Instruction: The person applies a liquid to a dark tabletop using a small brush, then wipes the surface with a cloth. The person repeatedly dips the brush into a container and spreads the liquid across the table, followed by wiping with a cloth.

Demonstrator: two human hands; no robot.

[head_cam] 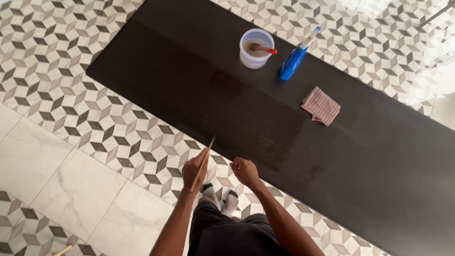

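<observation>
Your left hand (195, 168) grips a thin stick (202, 164), your right hand (245, 171) is fisted empty at the dark worktop (199, 80), its middle partly duller, the tub (256, 48) untouched.

The dark desk (369, 156) runs out of the picture at the top, the right edge and the bottom right, so its full length cannot be seen. The thin stick (203, 162) passes through the closed left hand (195, 168), which hides its middle. The right hand (245, 171) is curled into a fist; whether it holds anything cannot be told. Both forearms are cut off by the bottom edge. The tool (262, 48) in the tub (256, 48) is sunk in brown liquid, its end hidden. A pale object (62, 250) at the bottom left is cropped and too small to identify.
</observation>
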